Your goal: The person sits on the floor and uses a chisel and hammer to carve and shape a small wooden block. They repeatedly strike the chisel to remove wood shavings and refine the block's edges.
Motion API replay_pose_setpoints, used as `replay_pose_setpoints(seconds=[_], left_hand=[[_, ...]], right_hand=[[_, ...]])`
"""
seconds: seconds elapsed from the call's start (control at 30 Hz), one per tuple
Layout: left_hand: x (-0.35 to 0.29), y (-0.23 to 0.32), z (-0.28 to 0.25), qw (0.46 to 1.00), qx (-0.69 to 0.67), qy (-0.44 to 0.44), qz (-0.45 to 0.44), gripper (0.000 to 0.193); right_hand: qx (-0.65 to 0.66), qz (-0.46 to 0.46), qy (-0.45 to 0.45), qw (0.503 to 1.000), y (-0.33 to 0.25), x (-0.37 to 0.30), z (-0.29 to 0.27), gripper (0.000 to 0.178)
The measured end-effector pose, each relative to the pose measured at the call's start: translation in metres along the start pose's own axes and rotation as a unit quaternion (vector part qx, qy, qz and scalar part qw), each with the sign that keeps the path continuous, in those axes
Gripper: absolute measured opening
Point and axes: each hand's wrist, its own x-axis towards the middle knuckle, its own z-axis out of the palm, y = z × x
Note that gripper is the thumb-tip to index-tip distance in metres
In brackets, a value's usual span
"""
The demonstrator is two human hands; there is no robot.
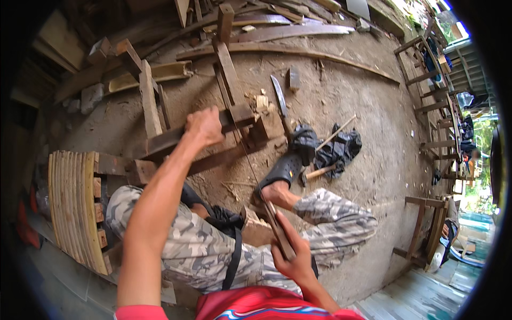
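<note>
Saw (278, 228) in the right hand (294, 255), beam (172, 141) under the left hand (204, 127) — that is what I see from my end. The saw slants above the dirt floor (381, 120), its handle end close to the lap and its thin blade running outward to the beam. The right fingers are wrapped snugly around the wooden handle. The left fingers curl down over the beam, near its end; their tips are hidden from me.

I judge the blade to be slim and whippy, likely to bend if pushed crooked, so the handle is the place to hold. The beam looks heavy and stiff, rough enough not to slip, and best pinned from above.

A clog (281, 169) sits close by the blade's line — I can't tell the gap. A wood block (257, 228) lies between the legs, while a long knife (279, 96), a black bag (341, 146) and a plank (298, 52) lie farther out, the plank toward the floor's far edge.
</note>
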Motion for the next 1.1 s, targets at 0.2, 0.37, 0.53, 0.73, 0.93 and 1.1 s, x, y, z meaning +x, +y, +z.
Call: replay_pose_setpoints(seconds=[0.2, 0.37, 0.53, 0.73, 0.93, 1.1], left_hand=[[-0.002, 0.003, 0.005, 1.0, 0.008, 0.005, -0.015, 0.065], [-0.001, -0.001, 0.003, 1.0, 0.0, -0.022, -0.01, 0.064], [0.005, -0.002, 0.007, 1.0, -0.006, 0.008, -0.012, 0.064], [-0.004, 0.001, 0.01, 0.999, -0.003, 0.038, -0.008, 0.066], [-0.004, 0.001, 0.013, 0.999, -0.012, 0.037, -0.01, 0.063], [0.0, 0.002, 0.016, 0.999, 0.0, 0.037, -0.023, 0.066]], right_hand=[[0.025, -0.071, 0.061, 0.995, 0.025, 0.132, 0.038, 0.069], [0.079, -0.077, 0.08, 0.991, 0.037, 0.121, 0.056, 0.07], [-0.007, -0.027, 0.013, 1.0, -0.006, -0.003, -0.002, 0.07], [0.041, -0.135, 0.087, 0.986, 0.017, 0.143, 0.044, 0.069], [-0.009, -0.116, 0.077, 0.99, 0.012, 0.076, 0.034, 0.072], [0.006, -0.04, 0.02, 0.999, -0.02, 0.005, -0.008, 0.073]])
